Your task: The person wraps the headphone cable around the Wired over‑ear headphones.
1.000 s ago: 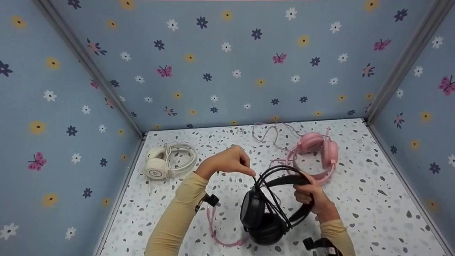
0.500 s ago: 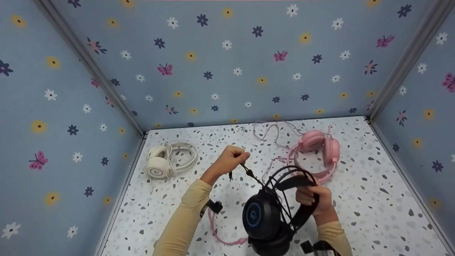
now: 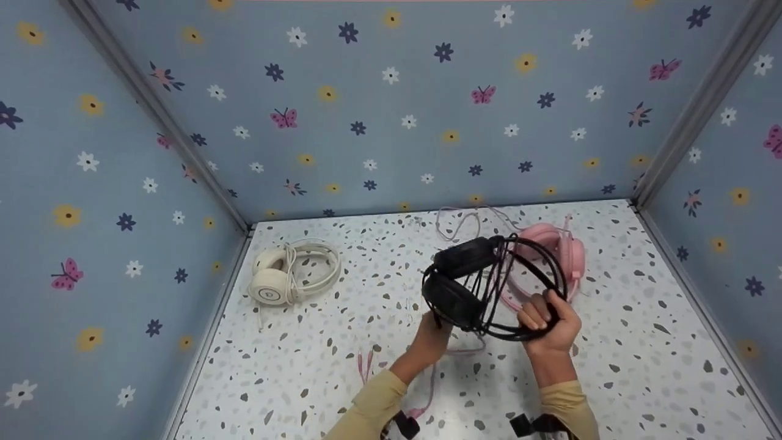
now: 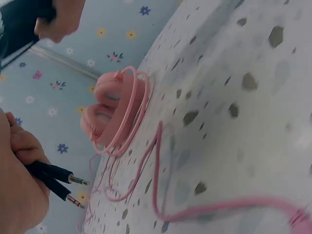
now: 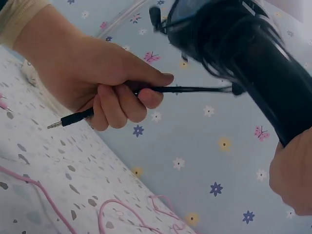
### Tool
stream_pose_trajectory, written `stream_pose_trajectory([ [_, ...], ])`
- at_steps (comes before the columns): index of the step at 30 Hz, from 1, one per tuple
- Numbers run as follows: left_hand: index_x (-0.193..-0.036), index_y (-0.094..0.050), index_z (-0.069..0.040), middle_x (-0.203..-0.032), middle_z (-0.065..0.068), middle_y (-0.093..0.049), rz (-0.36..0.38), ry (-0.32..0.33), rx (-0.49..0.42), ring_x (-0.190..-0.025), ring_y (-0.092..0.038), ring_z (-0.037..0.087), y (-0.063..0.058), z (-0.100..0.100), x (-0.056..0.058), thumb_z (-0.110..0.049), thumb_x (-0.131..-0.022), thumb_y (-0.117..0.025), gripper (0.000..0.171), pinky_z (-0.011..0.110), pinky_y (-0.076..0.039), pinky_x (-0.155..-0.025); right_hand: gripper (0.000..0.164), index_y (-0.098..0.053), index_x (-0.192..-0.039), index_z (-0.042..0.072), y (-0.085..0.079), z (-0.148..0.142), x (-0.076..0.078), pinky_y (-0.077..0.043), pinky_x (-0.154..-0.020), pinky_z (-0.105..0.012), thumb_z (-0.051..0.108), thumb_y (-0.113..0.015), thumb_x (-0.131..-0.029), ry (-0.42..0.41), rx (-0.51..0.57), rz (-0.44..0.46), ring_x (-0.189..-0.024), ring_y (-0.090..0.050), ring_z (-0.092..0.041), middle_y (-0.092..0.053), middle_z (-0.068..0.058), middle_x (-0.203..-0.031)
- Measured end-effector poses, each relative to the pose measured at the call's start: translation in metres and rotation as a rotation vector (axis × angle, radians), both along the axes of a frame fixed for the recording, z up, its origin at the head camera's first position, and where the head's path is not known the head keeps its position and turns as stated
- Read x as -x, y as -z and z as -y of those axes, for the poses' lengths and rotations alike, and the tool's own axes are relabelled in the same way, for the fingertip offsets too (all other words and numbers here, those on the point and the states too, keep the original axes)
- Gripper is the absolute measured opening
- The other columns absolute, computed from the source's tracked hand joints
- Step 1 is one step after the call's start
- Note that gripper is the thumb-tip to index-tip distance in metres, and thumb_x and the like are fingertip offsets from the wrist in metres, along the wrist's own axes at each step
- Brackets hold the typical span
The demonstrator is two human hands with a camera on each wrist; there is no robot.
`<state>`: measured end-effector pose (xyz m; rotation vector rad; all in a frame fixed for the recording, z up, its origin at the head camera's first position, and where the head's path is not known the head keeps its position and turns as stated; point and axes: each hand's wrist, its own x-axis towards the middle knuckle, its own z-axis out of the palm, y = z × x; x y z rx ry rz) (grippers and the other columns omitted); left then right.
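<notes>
Black headphones (image 3: 453, 300) hang from the right hand (image 3: 551, 324), fingers curled round the headband (image 5: 270, 80).
The left hand (image 3: 431, 340), near the ear cups, pinches the cable (image 5: 195, 89), plugs (image 4: 58, 173) jutting past its fingers.

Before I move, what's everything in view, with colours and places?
Black padded headphones: 1, black, held above table.
Thin black cable: 1, black, held near them.
White padded headphones: 1, white, table's left rear.
Pink padded headphones: 1, pink, table's right rear.
Thin pink cable: apparently 1, pink, across table.
Speckled smooth tabletop: 1, white, below.
Floral panel walls: 3, blue, back and sides.
Metal corner strips: 2, grey, rear corners.
Fabric sleeves: 2, tan, forearms.
Boxy wrist devices: 2, black, wrists.
Left hand: 1, bare, gripping black cable.
Right hand: 1, bare, gripping black headphones.
</notes>
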<state>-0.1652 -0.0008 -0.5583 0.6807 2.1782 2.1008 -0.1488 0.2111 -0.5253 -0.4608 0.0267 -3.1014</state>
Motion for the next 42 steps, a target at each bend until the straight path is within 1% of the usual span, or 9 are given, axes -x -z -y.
stream_pose_trajectory([
  [3, -0.078, -0.051, -0.016, -0.054, -0.002, -0.045, -0.027, -0.076, 0.225, -0.043, -0.041, 0.005, -0.001, -0.011, -0.019, -0.017, -0.097, -0.033, 0.025, 0.021, -0.036, -0.041, 0.035, -0.026, -0.060, 0.010, 0.002, 0.003, -0.002, -0.019, -0.038, -0.024, 0.010, -0.022, -0.094, 0.119, -0.041, 0.090, -0.038, -0.017, -0.012, -0.015, 0.000, -0.051],
  [5, -0.085, -0.054, -0.010, -0.056, 0.007, -0.048, 0.005, -0.051, 0.222, -0.043, -0.047, 0.013, -0.002, -0.016, -0.028, -0.015, -0.097, -0.033, 0.024, 0.025, -0.039, -0.040, 0.035, -0.023, -0.059, 0.010, 0.005, 0.005, -0.004, -0.016, -0.037, -0.023, 0.008, -0.020, -0.094, 0.190, -0.069, 0.110, -0.037, -0.016, -0.012, -0.014, 0.000, -0.051],
  [11, -0.090, -0.058, 0.001, -0.062, 0.001, -0.047, 0.336, 0.003, 0.070, -0.046, -0.044, 0.011, -0.007, -0.015, -0.054, -0.017, -0.096, -0.037, 0.028, 0.022, -0.038, -0.043, 0.033, -0.028, -0.064, 0.007, 0.017, 0.011, -0.013, -0.010, -0.037, -0.023, -0.001, -0.015, -0.093, 0.372, -0.177, 0.045, -0.036, -0.015, -0.012, -0.014, -0.002, -0.051],
  [16, -0.095, -0.060, -0.005, -0.066, 0.002, -0.051, 0.606, -0.048, -0.034, -0.048, -0.047, 0.010, 0.002, -0.018, -0.055, -0.025, -0.093, -0.040, 0.029, 0.022, -0.038, -0.045, 0.028, -0.033, -0.072, 0.002, 0.017, 0.019, -0.013, -0.012, -0.034, -0.024, -0.012, -0.016, -0.089, 0.527, -0.276, -0.013, -0.036, -0.013, -0.013, -0.015, -0.003, -0.050],
  [22, -0.110, -0.053, -0.001, -0.092, 0.012, -0.062, 0.696, -0.053, -0.139, -0.072, -0.063, 0.026, -0.002, -0.021, -0.058, -0.023, -0.094, -0.037, 0.032, 0.031, -0.048, -0.061, 0.020, -0.038, -0.091, -0.009, 0.017, 0.035, -0.022, -0.015, -0.031, -0.026, -0.020, -0.022, -0.085, 0.714, -0.364, -0.077, -0.034, -0.013, -0.016, -0.018, -0.005, -0.047],
  [28, -0.115, -0.043, 0.006, -0.104, 0.015, -0.054, 0.783, -0.080, -0.432, -0.088, -0.059, 0.032, -0.004, -0.024, -0.062, -0.026, -0.091, -0.042, 0.040, 0.043, -0.043, -0.081, 0.013, -0.035, -0.089, -0.009, 0.031, 0.059, -0.040, -0.018, -0.034, -0.029, -0.019, -0.029, -0.085, 0.832, -0.383, -0.072, -0.036, -0.018, -0.018, -0.024, -0.007, -0.051],
  [34, -0.121, -0.031, 0.002, -0.111, 0.020, -0.047, 0.756, -0.130, -0.654, -0.088, -0.058, 0.034, 0.001, -0.028, -0.058, -0.031, -0.086, -0.055, 0.054, 0.044, -0.045, -0.077, 0.014, -0.035, -0.089, -0.006, 0.041, 0.079, -0.052, -0.027, -0.040, -0.035, -0.018, -0.028, -0.086, 0.815, -0.422, -0.021, -0.043, -0.024, -0.024, -0.027, -0.011, -0.056],
  [39, -0.123, -0.025, -0.002, -0.106, 0.022, -0.045, 0.588, -0.171, -0.573, -0.088, -0.058, 0.037, 0.004, -0.026, -0.050, -0.011, -0.085, -0.059, 0.052, 0.043, -0.047, -0.071, 0.011, -0.035, -0.087, -0.003, 0.043, 0.089, -0.058, -0.042, -0.054, -0.037, -0.015, -0.034, -0.087, 0.800, -0.565, 0.096, -0.054, -0.041, -0.029, -0.038, -0.017, -0.063],
  [42, -0.124, -0.024, -0.005, -0.099, 0.022, -0.047, 0.533, -0.257, -0.502, -0.078, -0.060, 0.036, 0.005, -0.023, -0.044, -0.002, -0.085, -0.053, 0.049, 0.043, -0.049, -0.066, 0.011, -0.038, -0.090, -0.001, 0.044, 0.095, -0.061, -0.045, -0.063, -0.031, -0.007, -0.046, -0.086, 0.793, -0.804, 0.248, -0.067, -0.051, -0.027, -0.047, -0.017, -0.072],
])
